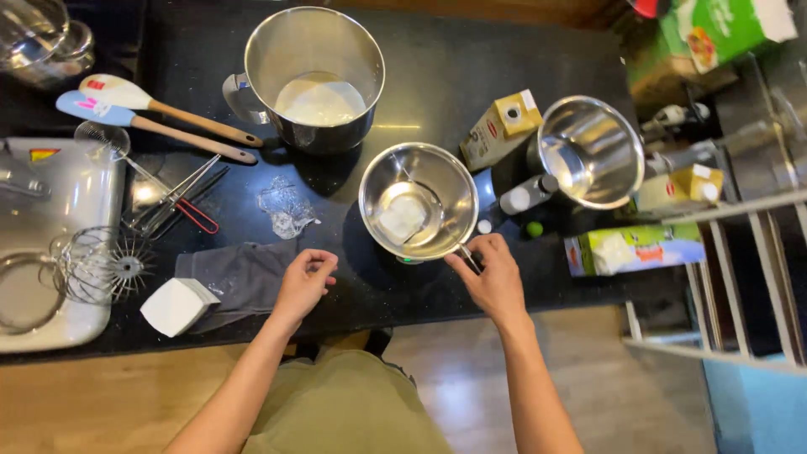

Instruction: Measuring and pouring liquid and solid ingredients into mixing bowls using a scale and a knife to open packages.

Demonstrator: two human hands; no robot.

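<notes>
A small steel bowl [418,199] with a little white stuff in its bottom stands on the black counter [437,76] in front of me. My right hand [490,275] rests at the bowl's near right rim, its fingers pinched on a thin metal utensil [467,256] that leans against the rim. My left hand [304,280] hovers to the left of the bowl with fingers loosely curled and nothing in it, next to a grey cloth [238,274]. A crumpled piece of clear wrap [287,210] lies beyond it.
A large steel pot [313,76] with white contents stands at the back. Another steel bowl [591,150], cartons [502,126] and a boxed pack [636,249] crowd the right. Two spatulas [151,113], a whisk [101,265], tongs [176,202] and a white block [176,305] lie left.
</notes>
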